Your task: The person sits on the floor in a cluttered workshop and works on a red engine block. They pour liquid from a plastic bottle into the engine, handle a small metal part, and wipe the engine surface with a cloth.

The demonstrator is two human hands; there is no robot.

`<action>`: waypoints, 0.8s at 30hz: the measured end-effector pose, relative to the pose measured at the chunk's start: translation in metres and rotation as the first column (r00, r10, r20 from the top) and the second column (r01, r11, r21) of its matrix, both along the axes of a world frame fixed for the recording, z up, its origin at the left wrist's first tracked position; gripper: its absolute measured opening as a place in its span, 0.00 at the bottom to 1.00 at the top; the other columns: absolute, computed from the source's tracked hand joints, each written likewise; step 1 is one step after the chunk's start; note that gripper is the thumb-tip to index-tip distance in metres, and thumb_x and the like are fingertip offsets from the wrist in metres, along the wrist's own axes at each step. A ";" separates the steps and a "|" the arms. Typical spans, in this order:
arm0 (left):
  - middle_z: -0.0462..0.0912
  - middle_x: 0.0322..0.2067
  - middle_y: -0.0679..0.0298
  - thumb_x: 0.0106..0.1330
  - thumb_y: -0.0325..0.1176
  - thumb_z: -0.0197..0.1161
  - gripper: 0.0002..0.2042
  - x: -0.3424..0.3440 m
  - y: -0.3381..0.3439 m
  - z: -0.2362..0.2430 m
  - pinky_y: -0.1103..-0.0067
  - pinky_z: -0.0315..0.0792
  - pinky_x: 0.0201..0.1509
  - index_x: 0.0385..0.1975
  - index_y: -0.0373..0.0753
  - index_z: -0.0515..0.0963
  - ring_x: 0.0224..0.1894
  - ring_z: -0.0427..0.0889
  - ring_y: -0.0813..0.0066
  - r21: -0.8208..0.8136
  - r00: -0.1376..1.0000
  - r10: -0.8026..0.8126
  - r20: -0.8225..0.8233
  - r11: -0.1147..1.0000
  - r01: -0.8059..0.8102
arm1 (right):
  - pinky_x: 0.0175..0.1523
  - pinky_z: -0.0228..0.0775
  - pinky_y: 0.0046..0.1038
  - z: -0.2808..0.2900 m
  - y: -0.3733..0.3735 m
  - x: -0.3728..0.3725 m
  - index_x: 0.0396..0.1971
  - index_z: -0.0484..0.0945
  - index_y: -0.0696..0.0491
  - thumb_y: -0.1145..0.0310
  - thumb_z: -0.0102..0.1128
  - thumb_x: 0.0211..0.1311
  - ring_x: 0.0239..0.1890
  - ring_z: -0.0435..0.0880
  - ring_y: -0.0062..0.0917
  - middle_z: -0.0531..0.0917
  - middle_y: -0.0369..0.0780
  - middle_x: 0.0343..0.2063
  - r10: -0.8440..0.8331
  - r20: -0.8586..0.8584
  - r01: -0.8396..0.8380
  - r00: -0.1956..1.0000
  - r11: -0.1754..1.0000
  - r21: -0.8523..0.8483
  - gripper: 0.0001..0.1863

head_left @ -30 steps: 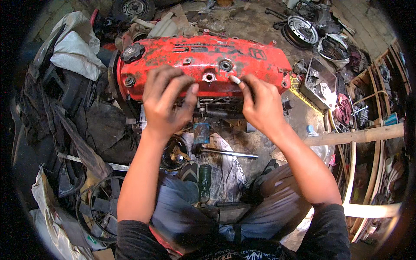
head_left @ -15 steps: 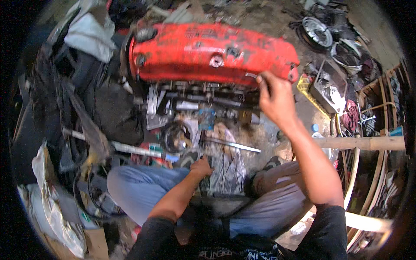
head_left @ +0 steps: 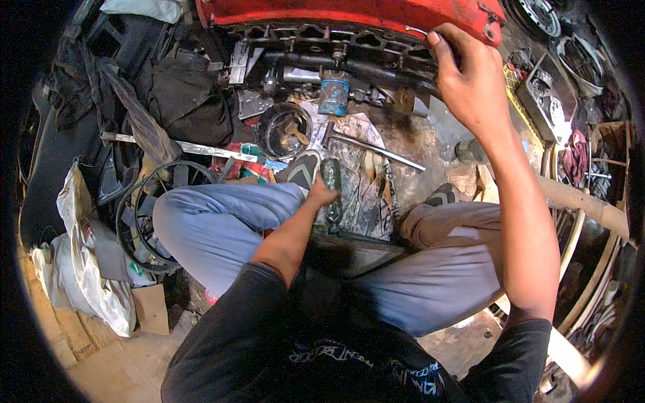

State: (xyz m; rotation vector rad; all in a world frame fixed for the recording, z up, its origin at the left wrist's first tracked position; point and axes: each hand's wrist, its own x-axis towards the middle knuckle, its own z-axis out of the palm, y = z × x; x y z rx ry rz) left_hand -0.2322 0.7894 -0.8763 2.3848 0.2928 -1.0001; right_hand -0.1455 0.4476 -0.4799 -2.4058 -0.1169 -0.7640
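Note:
A red engine cover (head_left: 349,12) lies across the top of the view, over a grimy engine head (head_left: 316,40). My right hand (head_left: 470,80) grips the cover's right end, with its fingers curled over the lower edge. My left hand (head_left: 321,196) is low between my knees, closed around a dark green bottle (head_left: 330,176) that stands on a printed cloth (head_left: 366,181). I sit on the floor with both knees spread.
A blue-grey can (head_left: 334,95), a round black pot (head_left: 282,131) and a metal rod (head_left: 376,149) lie before the engine. A black ring (head_left: 144,215) and white bags (head_left: 80,275) sit left. A parts crate (head_left: 547,101) and wooden pole (head_left: 584,201) are right.
My left hand left the red cover, dropped between my knees and closed on the green bottle. My right hand slid to the cover's right end. The view tilted downward.

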 end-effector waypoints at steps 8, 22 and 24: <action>0.86 0.43 0.61 0.67 0.47 0.64 0.17 0.054 -0.024 0.071 0.56 0.84 0.43 0.47 0.43 0.80 0.40 0.86 0.61 -0.221 0.834 0.302 -0.462 0.871 -0.438 | 0.42 0.77 0.37 0.005 -0.012 -0.008 0.43 0.84 0.60 0.66 0.60 0.71 0.35 0.88 0.46 0.85 0.54 0.30 -0.042 -0.001 0.042 0.999 0.999 0.012 0.12; 0.82 0.54 0.50 0.67 0.60 0.61 0.37 0.005 -0.022 0.086 0.61 0.84 0.29 0.67 0.37 0.71 0.36 0.87 0.58 -0.110 0.640 -0.178 -0.747 0.983 0.146 | 0.44 0.76 0.38 0.007 -0.006 -0.013 0.43 0.83 0.59 0.66 0.60 0.71 0.38 0.85 0.51 0.85 0.54 0.32 0.010 -0.087 -0.010 0.996 1.000 0.005 0.12; 0.83 0.51 0.49 0.67 0.60 0.61 0.37 -0.001 -0.016 0.075 0.61 0.84 0.30 0.66 0.37 0.70 0.34 0.87 0.58 -0.122 0.619 -0.218 -0.755 0.973 0.195 | 0.46 0.77 0.44 0.002 -0.007 -0.013 0.42 0.85 0.58 0.66 0.60 0.69 0.39 0.86 0.52 0.85 0.55 0.32 0.018 -0.063 -0.019 0.998 1.000 -0.021 0.12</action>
